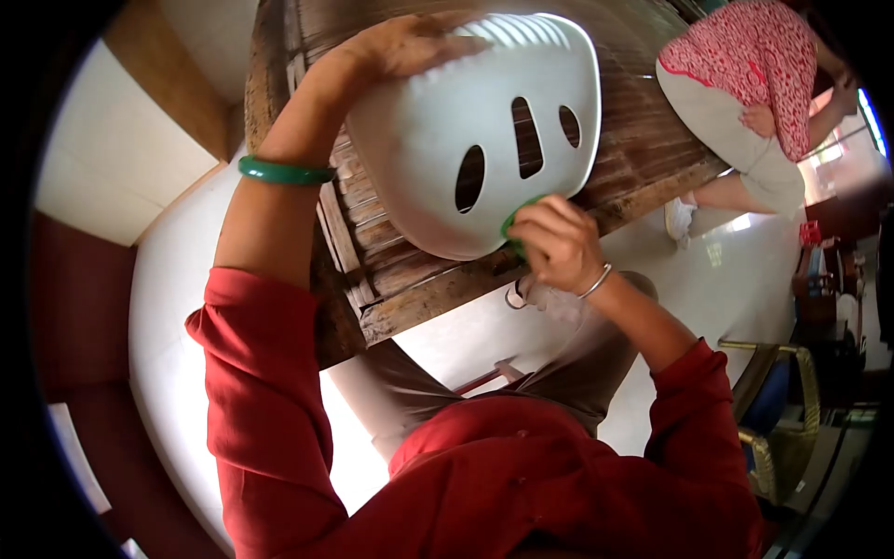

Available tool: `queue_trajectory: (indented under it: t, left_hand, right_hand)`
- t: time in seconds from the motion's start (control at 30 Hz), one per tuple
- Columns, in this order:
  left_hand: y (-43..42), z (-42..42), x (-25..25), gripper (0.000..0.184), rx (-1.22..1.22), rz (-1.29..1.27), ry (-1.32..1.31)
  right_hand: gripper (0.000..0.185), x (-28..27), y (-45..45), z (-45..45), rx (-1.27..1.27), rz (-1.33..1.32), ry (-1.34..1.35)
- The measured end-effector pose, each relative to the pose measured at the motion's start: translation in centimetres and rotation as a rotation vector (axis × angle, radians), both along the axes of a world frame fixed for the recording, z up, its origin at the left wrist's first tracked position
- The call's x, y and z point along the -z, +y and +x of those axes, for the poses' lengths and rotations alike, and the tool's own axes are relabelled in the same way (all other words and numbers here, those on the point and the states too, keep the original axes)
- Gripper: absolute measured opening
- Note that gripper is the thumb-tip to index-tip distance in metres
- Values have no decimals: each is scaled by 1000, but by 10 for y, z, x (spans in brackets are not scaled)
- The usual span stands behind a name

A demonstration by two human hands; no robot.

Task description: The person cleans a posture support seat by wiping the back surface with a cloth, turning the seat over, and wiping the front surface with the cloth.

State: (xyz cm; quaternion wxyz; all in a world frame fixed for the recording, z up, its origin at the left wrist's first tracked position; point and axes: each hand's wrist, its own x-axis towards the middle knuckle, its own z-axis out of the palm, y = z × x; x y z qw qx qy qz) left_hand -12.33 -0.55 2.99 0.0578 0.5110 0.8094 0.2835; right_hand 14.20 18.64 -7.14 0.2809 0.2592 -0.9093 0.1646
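A white moulded plastic shell [419, 168], shaped like a small seat, rests tilted on the slatted wooden table. Three elongated holes pierce its middle, and ridges run along its far edge. My left hand [410, 47] grips its far left edge; some of its fingertips blur against the white surface. At the near right edge of the shell, my right hand [559, 244] is closed around a small green piece [511, 224], perhaps a scouring pad. Most of that green piece is hidden by the fingers, and it is pressed to the shell's rim.
The brown slatted table [410, 303] ends just above my lap. Another person in a red patterned top [745, 56] sits at the table's far right. A chair with a gold-coloured frame [805, 391] stands to the right, and a cream panel [112, 140] to the left.
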Motion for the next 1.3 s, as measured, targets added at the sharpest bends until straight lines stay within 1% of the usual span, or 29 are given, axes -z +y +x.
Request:
queue_trajectory:
  t: [0.03,0.07,0.1,0.13,0.2,0.27,0.33,0.43,0.53,0.57,0.63,0.73,0.77,0.8,0.87,0.93,1.0,1.07,1.1,1.2,1.27,1.3]
  left_hand:
    - [1,6,-5,53,-63,-17,-26]
    - [1,10,-6,67,-103,7,-48]
    - [0,13,-6,82,-143,31,-71]
    - [0,16,-8,82,-128,23,-65]
    - [2,19,-11,80,-173,7,-82]
    - [2,13,-7,77,-142,7,-80]
    - [0,11,-6,74,-175,1,-33]
    - [-1,9,-2,74,-153,34,32]
    - [0,10,-3,73,-138,49,-9]
    - [1,11,-6,73,-140,55,-5]
    - [0,21,-16,66,-234,-84,-189]
    - [0,24,-19,61,-230,-112,-201]
    - [-1,20,-17,61,-236,-111,-199]
    - [-2,12,-10,57,-175,-85,-103]
    - [-2,10,-7,53,-112,-58,-13]
    - [-1,16,-11,46,-194,-94,-95]
    - [0,14,-9,45,-189,-76,-80]
    - [-2,7,-4,44,-193,-54,-72]
    - [-2,3,-4,46,-115,-95,-2]
    - [-1,1,-2,47,-19,-113,54]
    - [4,23,-15,50,-197,-88,-100]
    - [3,23,-16,50,-199,-82,-98]
  right_hand:
    - [21,-3,9,3,72,-67,-90]
    - [21,-5,12,0,84,-75,-84]
    - [22,-8,15,-3,148,-166,-49]
    - [23,-13,17,-6,212,-257,-15]
    - [24,-26,8,-20,187,-346,117]
    - [26,-32,-7,-37,128,-392,215]
    - [27,-20,-17,-49,124,-380,238]
    - [29,-3,-16,-44,88,-344,246]
    - [29,12,-12,-24,60,-264,187]
    - [29,16,-12,-19,66,-278,154]
    - [28,17,-14,-13,68,-286,154]
    - [26,11,-16,-20,69,-307,155]
    - [25,7,-17,-27,75,-328,195]
    - [24,-1,-20,-34,84,-350,234]
    - [23,-19,-27,-55,98,-408,319]
    - [24,-15,-32,-63,94,-476,349]
    - [24,0,-32,-55,103,-449,317]
    - [26,19,-33,-34,99,-369,232]
    - [26,23,-35,-24,93,-369,221]
    - [27,21,-34,-14,91,-378,185]
    - [26,13,-29,-20,69,-365,182]
    - [25,7,-28,-28,86,-361,231]
